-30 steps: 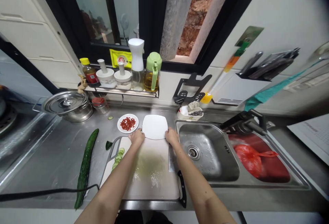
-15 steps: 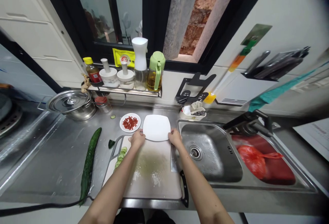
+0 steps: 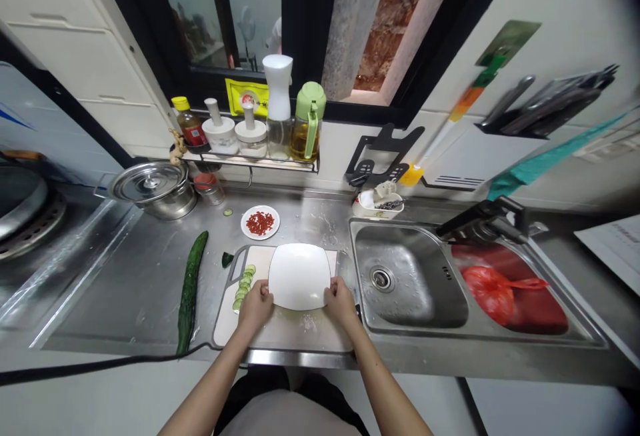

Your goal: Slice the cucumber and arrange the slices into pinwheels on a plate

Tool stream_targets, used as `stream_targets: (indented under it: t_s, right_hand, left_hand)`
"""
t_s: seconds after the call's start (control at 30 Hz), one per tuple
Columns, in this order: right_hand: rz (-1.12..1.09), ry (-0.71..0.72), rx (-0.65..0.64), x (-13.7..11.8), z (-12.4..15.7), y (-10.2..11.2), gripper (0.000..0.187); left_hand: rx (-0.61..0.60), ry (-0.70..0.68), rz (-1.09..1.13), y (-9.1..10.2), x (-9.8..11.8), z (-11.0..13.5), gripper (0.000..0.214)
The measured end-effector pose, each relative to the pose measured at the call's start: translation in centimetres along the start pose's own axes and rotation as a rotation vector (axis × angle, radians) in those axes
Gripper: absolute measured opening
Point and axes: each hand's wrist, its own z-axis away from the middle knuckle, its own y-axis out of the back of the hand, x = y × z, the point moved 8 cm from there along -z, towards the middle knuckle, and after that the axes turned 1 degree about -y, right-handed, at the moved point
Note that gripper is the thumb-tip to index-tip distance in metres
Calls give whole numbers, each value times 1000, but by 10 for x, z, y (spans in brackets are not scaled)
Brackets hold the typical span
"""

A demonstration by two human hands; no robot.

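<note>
A white, rounded rectangular plate (image 3: 299,276) is held over the cutting board (image 3: 280,341). My left hand (image 3: 257,304) is closed on its left near corner, and my right hand (image 3: 341,299) grips the right near corner. Overlapping cucumber slices (image 3: 244,287) lie along the board's left side, just beyond my left hand. The knife is mostly hidden beside my right wrist. Left of the board a long cucumber (image 3: 191,293) lies on the counter, with a dark green cucumber end (image 3: 227,260) close to the board's handle.
Behind the board sits a small round plate (image 3: 245,229) of chopped red pieces. A lidded steel pot (image 3: 167,201) stands back left, under a shelf (image 3: 260,161) of seasoning jars and an oil bottle (image 3: 307,123). To the right is a sink (image 3: 415,289) with a red bag (image 3: 493,295).
Both hands have brought the white plate toward me, from the counter behind the board to above the board. The view has shifted slightly.
</note>
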Motion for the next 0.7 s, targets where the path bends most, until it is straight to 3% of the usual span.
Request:
stream_targets:
  t_s: [0.4, 0.7]
  right_hand:
    - [26, -41, -44, 9, 12, -18, 13]
    - [76, -49, -57, 6, 13, -19, 14]
  left_hand:
    - [-21, 27, -94, -2, -11, 14, 26]
    - [-36, 55, -100, 0, -10, 17, 28]
